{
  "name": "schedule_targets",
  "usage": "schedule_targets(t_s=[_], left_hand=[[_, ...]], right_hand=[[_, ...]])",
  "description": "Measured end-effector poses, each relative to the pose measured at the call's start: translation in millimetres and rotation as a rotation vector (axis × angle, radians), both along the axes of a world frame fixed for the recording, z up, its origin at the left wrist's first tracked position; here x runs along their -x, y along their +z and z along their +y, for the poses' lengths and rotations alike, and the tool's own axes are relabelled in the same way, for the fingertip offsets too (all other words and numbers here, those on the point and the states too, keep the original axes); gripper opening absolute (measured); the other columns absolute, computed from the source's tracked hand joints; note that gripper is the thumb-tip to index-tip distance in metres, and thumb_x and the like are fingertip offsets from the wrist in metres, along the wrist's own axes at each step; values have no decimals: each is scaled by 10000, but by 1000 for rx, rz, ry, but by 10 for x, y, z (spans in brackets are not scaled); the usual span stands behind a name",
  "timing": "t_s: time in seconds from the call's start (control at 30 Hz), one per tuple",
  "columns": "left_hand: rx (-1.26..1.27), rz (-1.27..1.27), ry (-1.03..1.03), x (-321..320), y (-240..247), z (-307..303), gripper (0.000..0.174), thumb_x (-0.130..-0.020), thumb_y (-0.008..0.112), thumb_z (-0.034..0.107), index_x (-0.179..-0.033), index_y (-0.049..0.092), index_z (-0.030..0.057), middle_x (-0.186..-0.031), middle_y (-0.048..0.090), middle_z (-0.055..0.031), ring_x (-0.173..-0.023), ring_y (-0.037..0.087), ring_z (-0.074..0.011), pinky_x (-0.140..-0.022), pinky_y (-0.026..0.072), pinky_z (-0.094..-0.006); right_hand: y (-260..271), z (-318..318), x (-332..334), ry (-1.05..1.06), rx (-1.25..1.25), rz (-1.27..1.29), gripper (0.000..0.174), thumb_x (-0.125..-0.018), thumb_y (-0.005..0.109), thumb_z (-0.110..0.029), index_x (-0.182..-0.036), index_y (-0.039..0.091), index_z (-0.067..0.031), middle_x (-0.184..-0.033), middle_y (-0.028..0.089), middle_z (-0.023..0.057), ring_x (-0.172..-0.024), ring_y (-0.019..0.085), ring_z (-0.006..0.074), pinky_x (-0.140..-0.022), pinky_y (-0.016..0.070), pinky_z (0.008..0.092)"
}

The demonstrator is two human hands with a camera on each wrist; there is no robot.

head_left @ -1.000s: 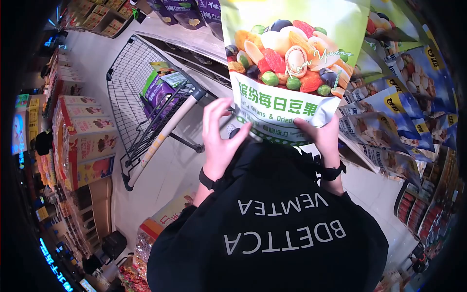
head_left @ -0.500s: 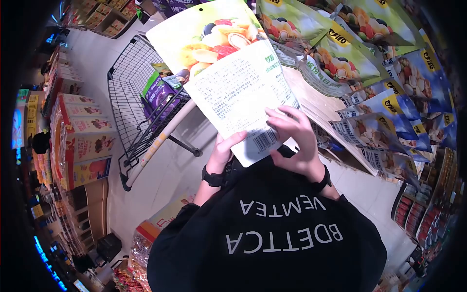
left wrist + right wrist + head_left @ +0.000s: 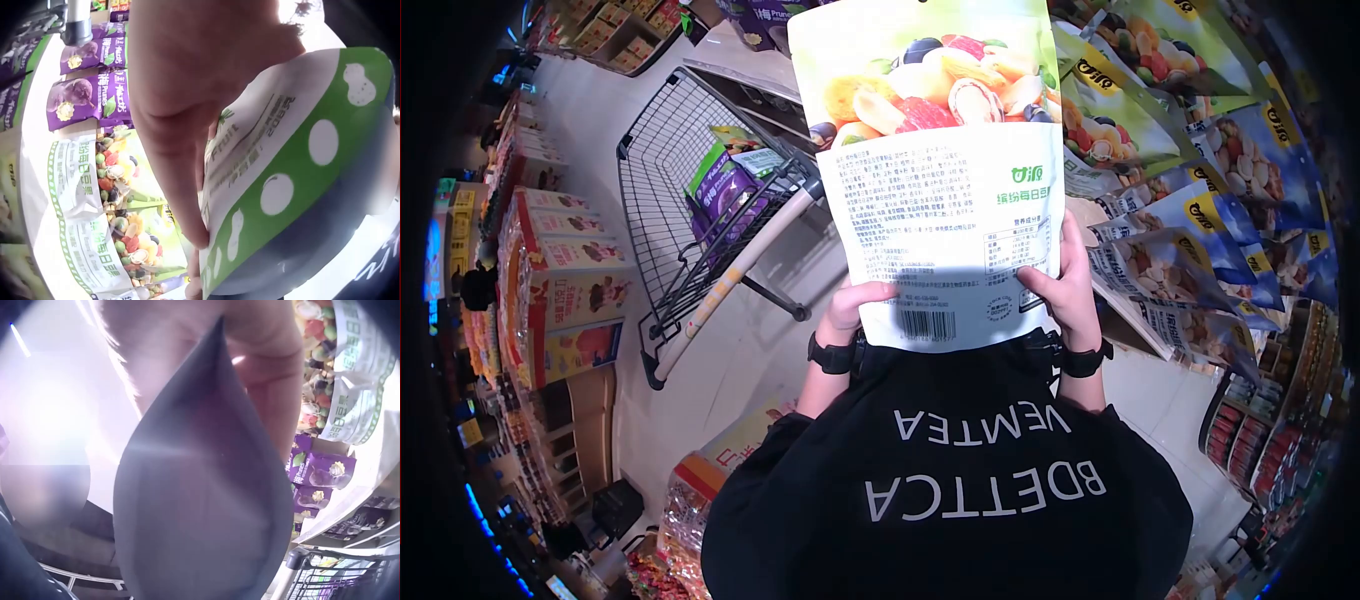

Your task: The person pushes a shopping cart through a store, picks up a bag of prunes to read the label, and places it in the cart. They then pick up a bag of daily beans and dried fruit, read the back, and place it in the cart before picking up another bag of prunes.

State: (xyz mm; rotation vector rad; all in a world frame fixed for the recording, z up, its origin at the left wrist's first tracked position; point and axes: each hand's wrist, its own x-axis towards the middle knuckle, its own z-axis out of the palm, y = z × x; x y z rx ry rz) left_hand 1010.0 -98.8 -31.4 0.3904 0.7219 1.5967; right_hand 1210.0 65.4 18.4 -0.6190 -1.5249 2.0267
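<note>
A large green-and-white snack pouch (image 3: 940, 200) is held up in front of the chest, its printed back with a barcode facing the head camera. The left hand (image 3: 856, 304) grips its lower left edge, thumb on the back face. At the lower right edge the right hand (image 3: 1068, 292) pinches it, thumb on the printed side. In the left wrist view the left hand (image 3: 194, 94) lies along the pouch's green-banded front (image 3: 281, 156). The right wrist view shows the pouch's grey bottom (image 3: 200, 481) below the right hand (image 3: 262, 356).
A shopping cart (image 3: 735, 245) with purple and green bags (image 3: 725, 195) stands at the left. Similar pouches (image 3: 1120, 120) and blue bags (image 3: 1170, 270) fill the display at the right. Stacked boxes (image 3: 575, 290) line the far left; a wrapped carton (image 3: 690, 500) is lower left.
The pouch has turned from its front to its back, then straightened from a tilt and shifted right. The right hand, spread near its edge half a second ago, now pinches that edge.
</note>
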Motion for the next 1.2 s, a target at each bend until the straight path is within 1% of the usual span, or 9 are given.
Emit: schedule_targets(t_s=[0.07, 0.1, 0.17, 0.23, 0.3, 0.53, 0.6, 1.0, 1.2], left_hand=[[5, 353, -3, 46, 133, 31, 584, -723, 580, 91, -1234, 336, -52, -1204, 458, -134, -1092, 448, -212, -911, 355, -316], [5, 353, -3, 40, 191, 47, 584, -723, 580, 91, -1234, 336, -52, -1204, 458, -134, -1092, 448, -212, -911, 355, -316], [-37, 521, 22, 5, 293, 92, 617, -725, 622, 109, -1242, 320, -40, -1193, 460, -118, -1093, 441, -192, -921, 343, -314], [-49, 525, 32, -15, 337, 109, 610, -728, 632, 114, -1235, 330, -39, -1179, 472, -118, -1082, 447, -190, -917, 350, -315], [-86, 616, 44, -17, 340, 121, 599, -729, 631, 116, -1228, 338, -38, -1166, 482, -120, -1072, 455, -193, -905, 361, -316], [-106, 683, 24, -21, 390, 119, 604, -711, 639, 67, -1225, 338, -30, -1155, 488, -116, -1067, 457, -183, -899, 363, -314], [-107, 748, 73, -39, 389, 124, 632, -697, 639, 32, -1237, 316, -23, -1155, 483, -109, -1070, 452, -179, -902, 359, -314], [-52, 762, 41, -59, 465, 101, 658, -690, 637, 41, -1247, 292, -18, -1164, 467, -114, -1086, 438, -186, -912, 350, -318], [-76, 777, 61, -87, 484, 83, 652, -690, 632, 40, -1245, 294, -19, -1159, 471, -113, -1086, 439, -186, -913, 349, -318]], right_hand=[[-5, -31, -34, -36, -16, -4, 690, -665, 685, -23, -1228, 286, 4, -1108, 530, 132, -1009, 532, 174, -856, 420, 298], [-21, -38, -42, -68, -17, 10, 680, -667, 686, -22, -1222, 294, 4, -1098, 535, 128, -995, 539, 170, -851, 422, 292], [-31, -44, -48, -101, -20, 26, 669, -669, 686, -20, -1215, 302, 4, -1089, 541, 124, -981, 547, 166, -846, 425, 286], [-27, -47, -52, -124, -30, 62, 687, -667, 692, -25, -1225, 293, 8, -1088, 540, 124, -982, 545, 169, -848, 424, 288], [-39, -42, -61, -130, -36, 71, 688, -668, 690, -26, -1228, 291, 10, -1086, 540, 124, -979, 546, 169, -848, 424, 288], [-50, -27, -63, -124, -4, 102, 684, -673, 684, -36, -1231, 292, 15, -1083, 539, 126, -972, 548, 174, -846, 426, 288], [-38, -26, -60, -124, 1, 101, 683, -673, 683, -40, -1230, 293, 16, -1082, 539, 127, -972, 548, 173, -845, 427, 289], [-28, -58, -78, -132, 8, 102, 656, -679, 671, -49, -1217, 302, 20, -1075, 542, 131, -972, 547, 174, -846, 425, 286], [-22, -65, -92, -123, 18, 101, 646, -678, 663, -39, -1210, 301, 19, -1073, 543, 135, -967, 550, 173, -840, 428, 283]])
